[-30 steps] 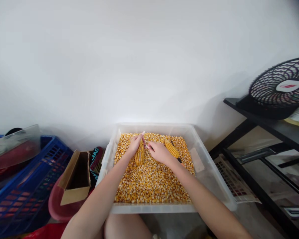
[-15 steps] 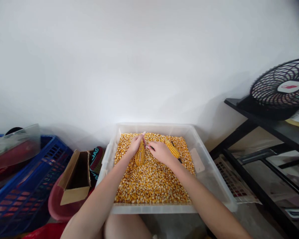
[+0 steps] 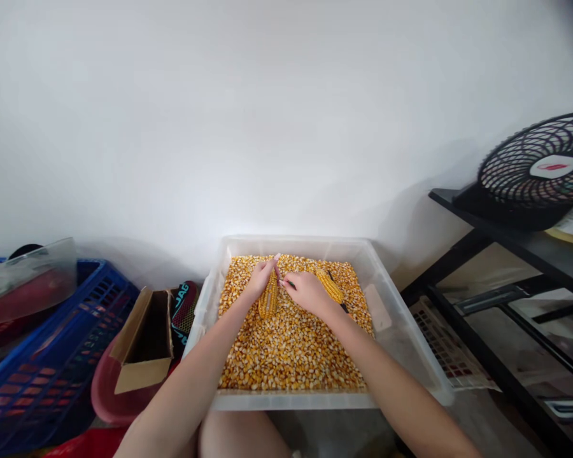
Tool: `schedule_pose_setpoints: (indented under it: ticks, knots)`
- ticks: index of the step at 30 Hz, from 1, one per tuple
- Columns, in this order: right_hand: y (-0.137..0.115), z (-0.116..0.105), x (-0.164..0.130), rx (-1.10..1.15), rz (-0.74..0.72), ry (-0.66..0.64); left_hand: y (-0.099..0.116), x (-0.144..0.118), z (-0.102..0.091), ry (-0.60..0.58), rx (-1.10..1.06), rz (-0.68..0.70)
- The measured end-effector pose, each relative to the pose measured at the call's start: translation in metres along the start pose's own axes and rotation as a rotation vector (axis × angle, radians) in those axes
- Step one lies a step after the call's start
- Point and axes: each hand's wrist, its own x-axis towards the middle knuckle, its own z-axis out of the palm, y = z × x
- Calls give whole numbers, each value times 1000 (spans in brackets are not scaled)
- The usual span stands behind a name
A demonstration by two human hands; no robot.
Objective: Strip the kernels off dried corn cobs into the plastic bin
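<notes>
Little has moved since the frame half a second earlier: the fingertips of your left hand [image 3: 261, 278] have shifted slightly to the right, while your right hand [image 3: 309, 294] keeps nearly the same place. Your left fingers are clamped around the far end of a corn cob [image 3: 268, 304], whose near end points toward you and whose yellow rows are broken by a paler strip. Your right fingers are curled together beside the cob, closed on a slim dark item [image 3: 291, 284] too small to identify; whether its tip touches the cob, you cannot tell from this view. Both hands lie over loose kernels [image 3: 291, 356], which cover most of the floor of a translucent plastic tub [image 3: 296, 401]. Just beyond your right wrist, a second cob [image 3: 332, 287] lies tilted on the kernels, near a dark object partly hidden behind it. To the left of the tub, note a cardboard box [image 3: 146, 376] resting in a pink basin [image 3: 106, 394], with a blue basket [image 3: 52, 356] farther out. To the right, a black fan [image 3: 554, 166] stands on a black stand [image 3: 496, 222].
</notes>
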Motion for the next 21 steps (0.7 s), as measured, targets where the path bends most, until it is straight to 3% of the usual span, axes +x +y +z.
schedule_pose_setpoints:
  ticks: [9,16,21]
  knots:
    - [-6,-1,-3,-138,-113,-83,-5,-1,3,20,140,18]
    - [-9,-1,-2,-196,-108,-131,-6,-3,9,-3,184,3]
    - [-3,-2,0,-84,-82,-120,-11,-2,12,-8,173,28]
